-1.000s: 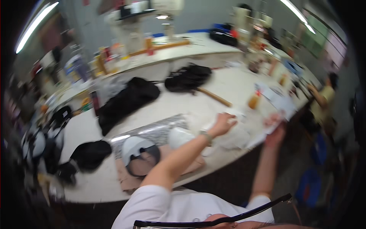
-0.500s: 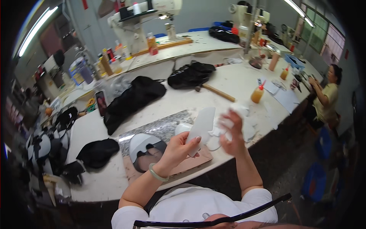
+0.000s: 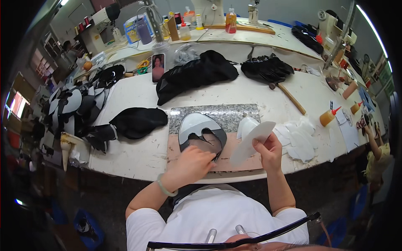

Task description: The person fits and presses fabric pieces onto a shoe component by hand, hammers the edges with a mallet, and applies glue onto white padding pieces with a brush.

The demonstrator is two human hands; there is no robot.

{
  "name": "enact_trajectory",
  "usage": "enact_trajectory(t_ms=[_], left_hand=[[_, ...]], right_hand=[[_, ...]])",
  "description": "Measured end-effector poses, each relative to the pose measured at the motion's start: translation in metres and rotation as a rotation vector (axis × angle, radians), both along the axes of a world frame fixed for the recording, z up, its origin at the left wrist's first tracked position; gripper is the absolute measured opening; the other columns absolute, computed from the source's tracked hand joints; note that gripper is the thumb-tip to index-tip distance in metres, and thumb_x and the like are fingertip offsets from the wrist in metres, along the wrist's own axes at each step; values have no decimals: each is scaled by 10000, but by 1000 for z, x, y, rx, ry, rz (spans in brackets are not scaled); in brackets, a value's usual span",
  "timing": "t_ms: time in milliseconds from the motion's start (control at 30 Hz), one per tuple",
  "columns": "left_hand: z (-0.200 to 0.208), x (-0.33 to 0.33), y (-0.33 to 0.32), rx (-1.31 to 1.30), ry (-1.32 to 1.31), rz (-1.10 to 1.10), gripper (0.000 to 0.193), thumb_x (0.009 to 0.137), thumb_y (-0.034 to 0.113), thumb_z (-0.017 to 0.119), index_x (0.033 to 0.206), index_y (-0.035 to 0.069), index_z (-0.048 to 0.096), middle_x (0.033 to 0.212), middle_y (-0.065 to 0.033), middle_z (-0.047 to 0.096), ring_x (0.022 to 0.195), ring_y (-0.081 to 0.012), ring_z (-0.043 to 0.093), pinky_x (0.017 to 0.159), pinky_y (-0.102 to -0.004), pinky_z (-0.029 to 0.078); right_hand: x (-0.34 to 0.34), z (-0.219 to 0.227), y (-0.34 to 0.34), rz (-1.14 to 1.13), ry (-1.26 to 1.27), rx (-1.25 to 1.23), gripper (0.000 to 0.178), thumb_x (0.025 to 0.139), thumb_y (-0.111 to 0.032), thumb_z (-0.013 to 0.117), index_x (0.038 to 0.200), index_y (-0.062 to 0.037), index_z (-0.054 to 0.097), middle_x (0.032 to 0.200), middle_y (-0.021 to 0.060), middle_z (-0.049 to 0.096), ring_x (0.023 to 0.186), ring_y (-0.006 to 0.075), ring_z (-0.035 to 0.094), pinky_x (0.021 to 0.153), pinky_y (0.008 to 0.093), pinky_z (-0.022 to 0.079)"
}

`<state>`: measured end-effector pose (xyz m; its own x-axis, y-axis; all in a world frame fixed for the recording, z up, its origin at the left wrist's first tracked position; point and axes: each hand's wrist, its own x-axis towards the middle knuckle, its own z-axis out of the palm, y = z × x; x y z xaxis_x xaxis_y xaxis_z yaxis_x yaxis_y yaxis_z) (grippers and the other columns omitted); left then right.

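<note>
Going by the head view, ok so the right hand (image 3: 270, 152) has a flat white oval piece (image 3: 252, 144) pinched by its edge, thumb on top, and the piece is tilted up off the table (image 3: 121, 154). The left hand (image 3: 193, 164) is over at the near edge of a rounded grey-and-black piece (image 3: 203, 121), fingers bent and close together. Honestly can't tell if it's gripping that edge or just resting there, the fingertips are partly hidden.

The grey-and-black piece lies right across the seam of a speckled grey slab (image 3: 243, 110) and a pinkish board (image 3: 173, 146). A smaller white piece (image 3: 246, 125) sits just right of it, partly covered by the oval one from here.

Further right there's a loose pile of white pieces (image 3: 299, 140), then an amber bottle (image 3: 328, 118) with a red tip. Wooden-handled hammer (image 3: 292, 98) lies behind the pile. Off to the left, a black rounded piece (image 3: 140, 122) lies near the slab.
</note>
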<state>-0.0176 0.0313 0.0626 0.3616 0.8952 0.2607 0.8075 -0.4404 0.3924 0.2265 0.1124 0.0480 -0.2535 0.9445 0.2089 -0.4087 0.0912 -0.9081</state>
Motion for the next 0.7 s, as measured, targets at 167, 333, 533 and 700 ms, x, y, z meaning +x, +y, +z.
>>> enact_trajectory(t_ms=[167,333,533,700], left_hand=[[-6,9,12,-316,-18,126,233,884,193,611,1008,3,662,826,-100,681,716,-208,640,658,-332,499],[15,-4,22,-608,-960,270,230,904,161,632,1054,-11,660,820,-17,660,698,-52,558,630,-211,445],[23,-7,30,-763,-1399,258,264,921,143,613,1113,-37,626,861,14,620,688,-19,481,600,-171,391],[22,-4,30,-758,-1351,248,286,933,129,586,1159,-45,598,946,-19,638,798,-40,551,694,-182,454]], right_hand=[[-10,6,-8,104,36,-116,274,848,3,648,1100,29,543,1001,80,632,896,125,610,804,262,492],[-25,13,-9,253,34,-145,254,848,-3,655,1080,19,555,989,76,636,879,107,609,785,241,500],[-49,18,-5,246,-67,-189,240,864,-49,665,1064,26,555,955,62,642,849,89,610,760,220,506],[-56,14,-3,134,-75,-163,244,879,-94,662,1056,30,550,944,69,644,849,87,608,755,218,504]])
